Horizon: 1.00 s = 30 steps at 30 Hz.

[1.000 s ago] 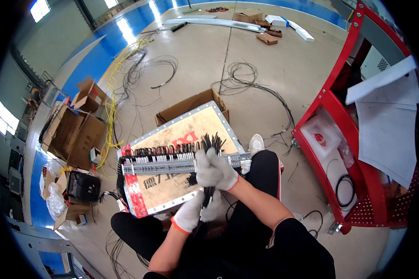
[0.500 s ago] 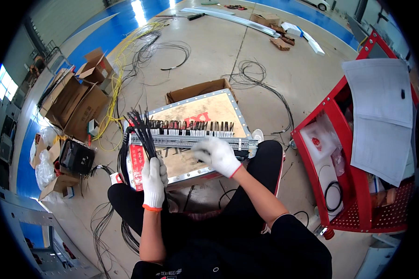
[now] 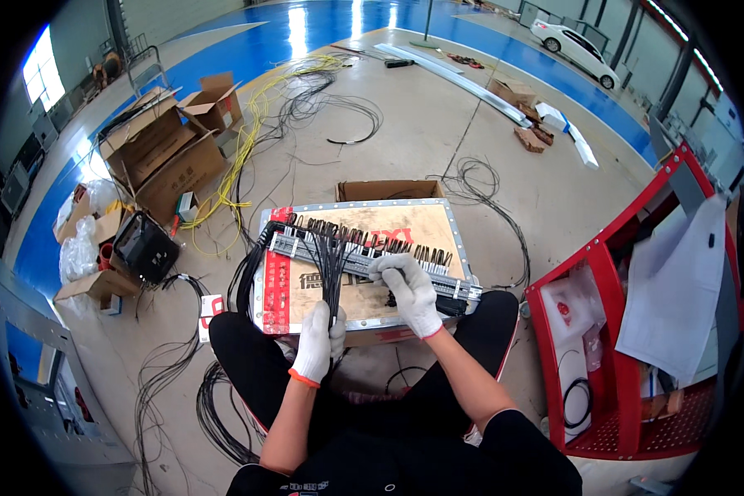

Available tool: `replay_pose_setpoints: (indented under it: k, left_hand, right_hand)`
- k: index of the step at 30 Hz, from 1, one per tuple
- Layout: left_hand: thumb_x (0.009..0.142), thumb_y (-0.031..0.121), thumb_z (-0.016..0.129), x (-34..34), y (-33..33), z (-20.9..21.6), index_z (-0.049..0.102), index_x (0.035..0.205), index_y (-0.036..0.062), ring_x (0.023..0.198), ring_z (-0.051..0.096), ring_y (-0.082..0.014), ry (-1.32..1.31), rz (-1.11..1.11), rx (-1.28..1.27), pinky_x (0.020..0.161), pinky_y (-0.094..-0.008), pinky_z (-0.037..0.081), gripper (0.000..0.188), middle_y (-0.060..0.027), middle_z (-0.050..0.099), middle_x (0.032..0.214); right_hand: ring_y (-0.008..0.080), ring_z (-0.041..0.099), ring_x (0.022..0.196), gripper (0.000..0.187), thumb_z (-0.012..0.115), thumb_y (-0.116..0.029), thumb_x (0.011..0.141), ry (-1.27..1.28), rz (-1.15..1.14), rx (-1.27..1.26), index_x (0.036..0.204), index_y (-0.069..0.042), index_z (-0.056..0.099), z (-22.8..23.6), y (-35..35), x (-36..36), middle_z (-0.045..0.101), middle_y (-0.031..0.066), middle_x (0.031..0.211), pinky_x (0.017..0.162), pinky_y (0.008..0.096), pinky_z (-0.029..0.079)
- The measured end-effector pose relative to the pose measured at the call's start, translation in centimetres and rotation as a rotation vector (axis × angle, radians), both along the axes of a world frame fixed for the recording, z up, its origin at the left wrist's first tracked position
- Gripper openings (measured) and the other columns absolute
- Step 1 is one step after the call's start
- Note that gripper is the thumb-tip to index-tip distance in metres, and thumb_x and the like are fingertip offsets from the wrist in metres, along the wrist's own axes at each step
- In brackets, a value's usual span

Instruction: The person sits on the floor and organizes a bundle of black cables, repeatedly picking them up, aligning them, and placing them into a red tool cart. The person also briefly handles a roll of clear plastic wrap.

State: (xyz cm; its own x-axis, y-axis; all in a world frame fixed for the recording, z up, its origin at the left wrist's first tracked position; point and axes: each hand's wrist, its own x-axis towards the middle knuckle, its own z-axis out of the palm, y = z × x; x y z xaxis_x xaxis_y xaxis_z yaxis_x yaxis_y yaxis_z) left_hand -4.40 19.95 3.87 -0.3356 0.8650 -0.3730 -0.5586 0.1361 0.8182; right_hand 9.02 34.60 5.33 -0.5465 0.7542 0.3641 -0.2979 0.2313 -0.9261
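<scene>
My left hand (image 3: 316, 341), in a white knitted glove with an orange cuff, is closed around a bundle of black wires (image 3: 331, 269). Their loose ends fan upward over a long grey metal rail assembly (image 3: 368, 266). Along the rail's far side stands a row of looped black wires with white labels (image 3: 426, 255). My right hand (image 3: 409, 293), gloved too, hovers at the right part of the rail with thumb and fingers drawn together; what they pinch, if anything, is too small to make out. Under it all lies a wooden case (image 3: 364, 307) with metal edging.
Beside the case on the right stands a red metal rack (image 3: 628, 364) with a white sheet over it. Cardboard boxes (image 3: 169, 165) and a black case (image 3: 145, 248) sit at the left. Coiled black cables (image 3: 219, 413) and yellow cables (image 3: 244, 161) lie on the floor.
The view has tilted up and turned, so the scene sits lower and farther right. My right hand's fingers have drawn together near the rail; my left still grips the wires.
</scene>
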Motion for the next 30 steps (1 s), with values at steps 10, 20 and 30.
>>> replay_pose_setpoints:
  k: [10,20,30]
  left_hand:
    - [0.106,0.049,0.036,0.1,-0.8,0.5,0.053,0.087,0.0109,0.041,0.021,-0.0042,-0.09,-0.198,0.058,0.039,-0.0229,0.016,0.046,0.006,0.034,0.057]
    - [0.104,0.017,0.045,3.1,0.3,1.4,0.053,0.143,0.0064,0.049,0.043,-0.005,0.46,-0.093,-0.035,0.047,-0.0232,0.035,0.042,0.0025,0.048,0.061]
    - [0.102,0.021,0.051,3.0,0.4,-0.6,0.056,0.14,0.008,0.055,0.055,-0.0127,0.713,-0.094,-0.111,0.057,-0.0309,0.046,0.04,-0.0063,0.056,0.06]
  right_hand:
    - [0.0166,0.058,0.092,0.008,0.046,-0.003,0.101,0.176,0.227,-0.433,0.097,-0.004,0.053,-2.3,-5.4,1.2,0.061,0.0111,0.103,0.088,0.0309,0.048]
    - [0.0176,0.063,0.089,0.016,0.053,0.001,0.095,-0.172,-0.045,0.236,0.108,0.002,0.062,-0.1,-4.8,3.4,0.066,0.0116,0.099,0.081,0.0307,0.051]
    - [0.024,0.066,0.08,0.015,0.063,-0.002,0.087,-0.316,-0.205,0.43,0.101,-0.001,0.069,1.0,-4.6,0.9,0.068,0.0115,0.09,0.072,0.0338,0.052]
